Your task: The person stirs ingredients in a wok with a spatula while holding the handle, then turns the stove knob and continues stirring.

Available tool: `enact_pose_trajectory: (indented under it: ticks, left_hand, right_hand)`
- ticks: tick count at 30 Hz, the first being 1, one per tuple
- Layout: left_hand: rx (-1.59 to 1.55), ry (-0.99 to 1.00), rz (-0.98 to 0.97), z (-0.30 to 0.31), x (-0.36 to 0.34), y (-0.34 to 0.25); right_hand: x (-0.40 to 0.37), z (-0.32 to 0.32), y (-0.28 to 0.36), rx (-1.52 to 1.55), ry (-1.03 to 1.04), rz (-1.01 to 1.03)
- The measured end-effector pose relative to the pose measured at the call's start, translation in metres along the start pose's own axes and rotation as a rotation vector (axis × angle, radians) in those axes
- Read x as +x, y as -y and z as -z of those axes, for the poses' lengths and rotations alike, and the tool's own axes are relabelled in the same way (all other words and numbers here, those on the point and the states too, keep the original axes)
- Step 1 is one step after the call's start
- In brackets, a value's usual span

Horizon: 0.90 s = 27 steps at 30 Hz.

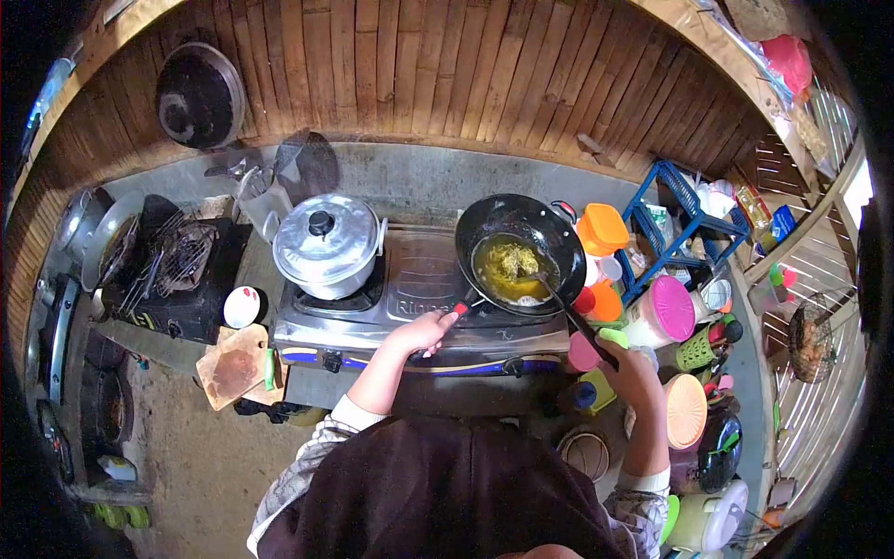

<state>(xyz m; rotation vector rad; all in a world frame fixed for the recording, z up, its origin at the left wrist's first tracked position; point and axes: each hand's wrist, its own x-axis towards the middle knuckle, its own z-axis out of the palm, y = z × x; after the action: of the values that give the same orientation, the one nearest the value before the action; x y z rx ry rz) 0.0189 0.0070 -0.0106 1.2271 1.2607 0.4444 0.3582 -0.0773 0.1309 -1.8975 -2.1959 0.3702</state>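
A black wok [473, 224] sits on the right burner of the gas stove [419, 335]. In it are yellow oil and a clump of yellow-green food [511, 262]. My left hand [428, 334] is closed at the wok's red-and-black handle, on its near left side. My right hand [631, 371] grips the dark handle of a spatula [577, 317], which slants down to the left into the wok. The spatula's tip rests in the oil by the food, partly hidden. A lidded silver pot [321, 244] stands on the left burner.
Left of the stove are a cutting board [231, 368] with a green-handled knife [270, 369], a white round object [242, 306] and a blackened grill [186, 261]. To the right crowd a blue rack [666, 219], an orange container [602, 229] and a pink-lidded tub [672, 308].
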Motion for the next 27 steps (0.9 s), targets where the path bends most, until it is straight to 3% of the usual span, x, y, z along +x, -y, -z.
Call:
enact_pose_trajectory:
  ticks: [1,13,27]
  left_hand:
    - [0.013,-0.017,0.000,0.000,-0.001,-0.002]
    - [0.056,-0.038,0.002,-0.002,-0.005,-0.005]
    - [0.016,0.006,0.024,-0.002,0.001,0.001]
  right_hand:
    - [-0.004,0.008,0.006,-0.028,0.079,-0.075]
    - [-0.033,0.030,0.013,-0.132,0.134,-0.107]
    - [-0.050,0.043,0.017,-0.115,0.089,-0.116]
